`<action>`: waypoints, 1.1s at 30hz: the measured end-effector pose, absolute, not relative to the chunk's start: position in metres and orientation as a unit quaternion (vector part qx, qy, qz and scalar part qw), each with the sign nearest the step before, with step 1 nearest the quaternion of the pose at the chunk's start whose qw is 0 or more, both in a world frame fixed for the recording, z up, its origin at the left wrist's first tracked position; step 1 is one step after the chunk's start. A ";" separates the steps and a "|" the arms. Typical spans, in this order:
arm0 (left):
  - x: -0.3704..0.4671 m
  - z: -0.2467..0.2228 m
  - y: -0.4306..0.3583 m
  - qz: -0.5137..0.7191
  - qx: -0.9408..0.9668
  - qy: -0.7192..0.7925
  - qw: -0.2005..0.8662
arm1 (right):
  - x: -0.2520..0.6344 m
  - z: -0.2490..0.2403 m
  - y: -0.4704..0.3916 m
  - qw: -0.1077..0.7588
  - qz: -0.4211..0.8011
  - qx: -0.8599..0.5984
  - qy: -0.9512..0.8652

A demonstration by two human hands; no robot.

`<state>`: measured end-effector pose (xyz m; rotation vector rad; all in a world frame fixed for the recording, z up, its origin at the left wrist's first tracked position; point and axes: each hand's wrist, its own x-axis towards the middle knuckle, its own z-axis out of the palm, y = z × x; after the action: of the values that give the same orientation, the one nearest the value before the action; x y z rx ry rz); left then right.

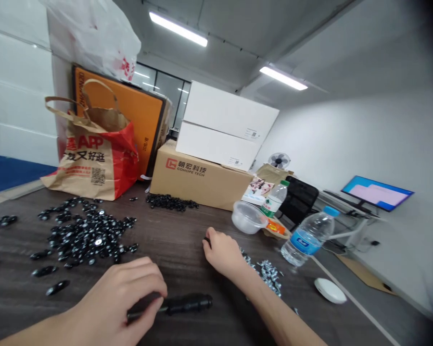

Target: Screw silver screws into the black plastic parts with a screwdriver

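Observation:
My left hand [130,293] is curled over the near part of the table, thumb and index fingertips close together. What they pinch, if anything, is hidden. A screwdriver [188,303] with a black handle lies right by these fingertips, its thin shaft passing partly behind the thumb. My right hand [222,252] is farther out with its fingers closed on a small black part [206,240], mostly covered by the fingers. Left of both hands spreads a heap of small black parts [90,235] with shiny metal spots. Small silver screws [270,276] lie beside my right forearm.
A second pile of black parts [171,202] lies before a cardboard box [202,185] topped by white boxes [227,120]. A paper bag [97,163] stands back left. At right are a plastic bowl [248,218], water bottles [305,240] and a white rounded object [330,290].

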<state>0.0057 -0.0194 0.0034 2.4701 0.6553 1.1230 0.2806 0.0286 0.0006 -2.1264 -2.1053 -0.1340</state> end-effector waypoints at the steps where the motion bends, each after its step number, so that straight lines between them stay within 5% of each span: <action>1: 0.008 0.002 -0.017 0.377 0.874 0.245 0.184 | 0.279 0.004 0.027 0.082 -0.043 -0.701 -0.707; 8: 0.026 0.008 -0.006 0.319 0.743 0.376 0.453 | 0.241 0.025 -0.037 0.166 -0.006 -0.503 -0.848; 11: 0.031 0.016 -0.006 0.261 0.706 0.321 0.575 | 0.230 0.017 -0.055 0.278 -0.050 -0.358 -0.890; 18: 0.038 0.004 -0.003 0.263 0.672 0.299 0.625 | 0.227 -0.007 -0.046 0.415 -0.036 -0.321 -0.851; 23: 0.036 -0.010 -0.001 0.285 0.660 0.296 0.629 | 0.224 0.010 -0.058 0.354 0.028 -0.368 -0.860; 33: 0.017 -0.026 0.027 0.347 0.634 0.275 0.634 | 0.352 0.044 0.028 0.091 0.029 -0.736 -0.670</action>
<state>0.0170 0.0271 -0.0257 1.4497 0.6281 0.7923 0.3517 0.0277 0.0442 -2.1885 -1.9900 0.0873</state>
